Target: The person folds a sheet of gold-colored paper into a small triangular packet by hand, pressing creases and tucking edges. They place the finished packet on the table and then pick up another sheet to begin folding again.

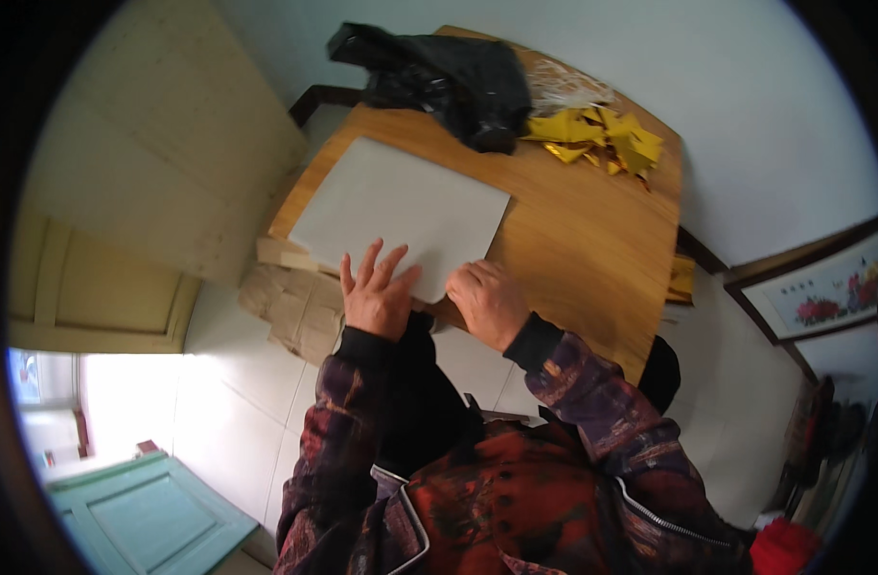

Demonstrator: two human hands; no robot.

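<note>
A flat, light grey rectangular sheet [401,196] lies on the wooden table [583,249], its near edge close to the table's front edge. It may be paper or thin board; I cannot tell whether it is one layer or several. My left hand [379,297] rests over the sheet's near edge with its fingers spread apart. At the near right corner of the sheet, my right hand [492,302] is closed, its curled fingers pinching that corner. The fingertips of the right hand are partly hidden.
A black plastic bag [449,81] lies at the table's far side. Beside it are crumpled gold foil strips [602,139] and a tangle of white strands [564,88]. Brown paper [295,305] is on the floor at left. A framed picture [822,287] leans at right.
</note>
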